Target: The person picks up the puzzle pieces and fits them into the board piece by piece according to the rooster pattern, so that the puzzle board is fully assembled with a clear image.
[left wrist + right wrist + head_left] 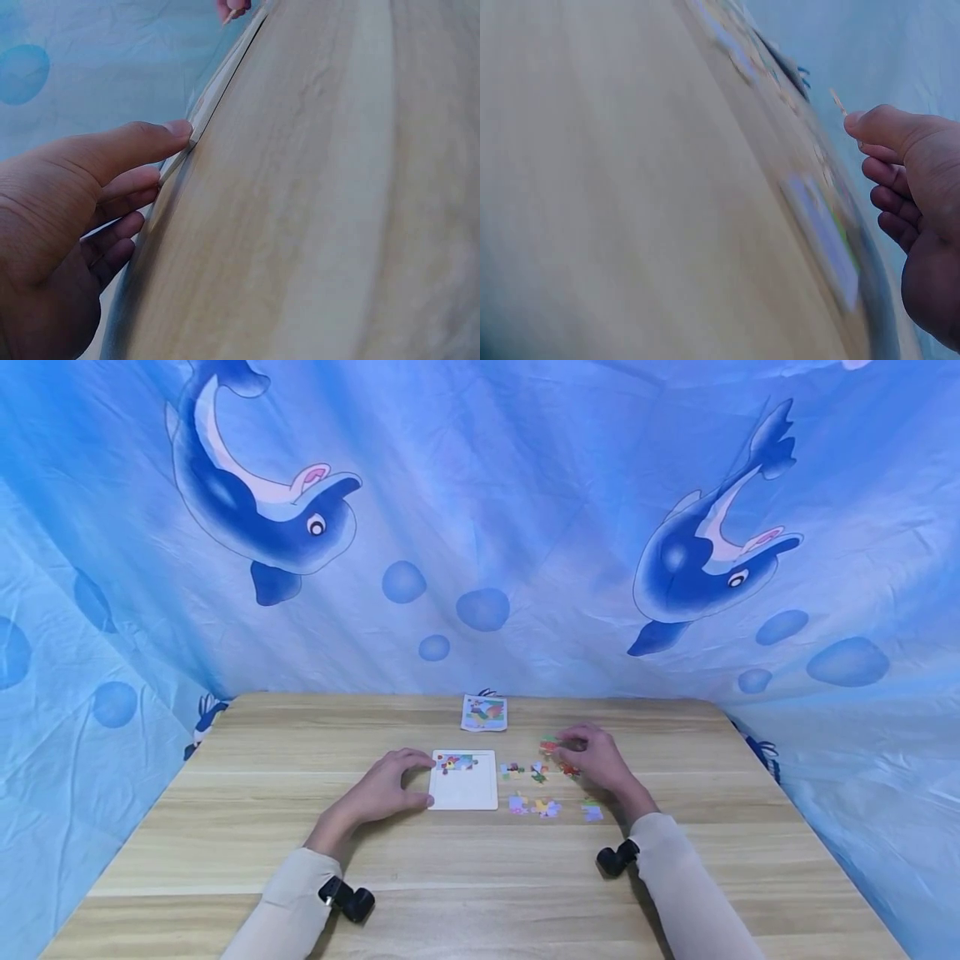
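Observation:
A white puzzle tray (463, 790) lies on the table, with a few joined pieces (459, 762) along its top left. At the tray's left side, my left hand (384, 787) grips it, thumb by the near corner and fingers by the far one. The left wrist view shows the thumb (178, 129) on the tray's edge. My right hand (598, 762), to the right of the tray, pinches a red and green puzzle piece (549, 745) between thumb and forefinger. Edge-on in the right wrist view, that piece (837, 99) is raised off the table.
Loose puzzle pieces lie right of the tray: a yellow and purple one (546, 808), a purple one (592, 810), a red one (570, 769) beneath the right hand, and several others. A picture card (484, 713) lies behind the tray. A blue dolphin curtain (480, 527) hangs behind the wooden table (465, 877).

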`<state>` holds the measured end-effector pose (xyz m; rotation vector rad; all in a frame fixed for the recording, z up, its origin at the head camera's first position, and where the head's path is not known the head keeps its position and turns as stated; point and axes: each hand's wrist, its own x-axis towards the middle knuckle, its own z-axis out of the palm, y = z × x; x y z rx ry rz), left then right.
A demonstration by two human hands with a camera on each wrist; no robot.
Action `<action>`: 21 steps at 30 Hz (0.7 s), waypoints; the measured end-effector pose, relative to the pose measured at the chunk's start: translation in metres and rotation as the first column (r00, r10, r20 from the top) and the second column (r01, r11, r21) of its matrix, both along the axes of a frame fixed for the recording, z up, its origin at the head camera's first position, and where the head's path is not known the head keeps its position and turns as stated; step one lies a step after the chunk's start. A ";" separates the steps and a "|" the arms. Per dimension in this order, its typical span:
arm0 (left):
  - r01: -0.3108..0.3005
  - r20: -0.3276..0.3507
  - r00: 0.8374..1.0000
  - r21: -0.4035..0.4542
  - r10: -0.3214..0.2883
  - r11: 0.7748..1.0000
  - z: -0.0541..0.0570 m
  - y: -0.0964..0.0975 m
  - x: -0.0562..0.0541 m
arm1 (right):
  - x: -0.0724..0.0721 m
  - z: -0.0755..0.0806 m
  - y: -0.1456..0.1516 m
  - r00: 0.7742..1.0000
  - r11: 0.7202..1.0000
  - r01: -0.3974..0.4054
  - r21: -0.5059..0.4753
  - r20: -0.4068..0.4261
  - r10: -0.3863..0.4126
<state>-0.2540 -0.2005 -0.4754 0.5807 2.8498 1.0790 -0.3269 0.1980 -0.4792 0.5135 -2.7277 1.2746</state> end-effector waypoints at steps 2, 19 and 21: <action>0.002 0.000 1.000 0.004 -0.002 1.000 0.000 0.000 0.000 | 0.002 0.002 -0.007 1.000 1.000 -0.003 -0.010 0.008 0.003; 0.003 -0.009 1.000 -0.007 -0.003 1.000 0.000 0.000 -0.001 | 0.011 0.004 -0.071 0.994 0.994 -0.105 0.016 0.003 0.105; 0.000 -0.005 1.000 -0.005 0.000 1.000 -0.001 0.000 -0.001 | 0.011 0.004 -0.077 0.993 0.993 -0.114 0.011 0.003 0.114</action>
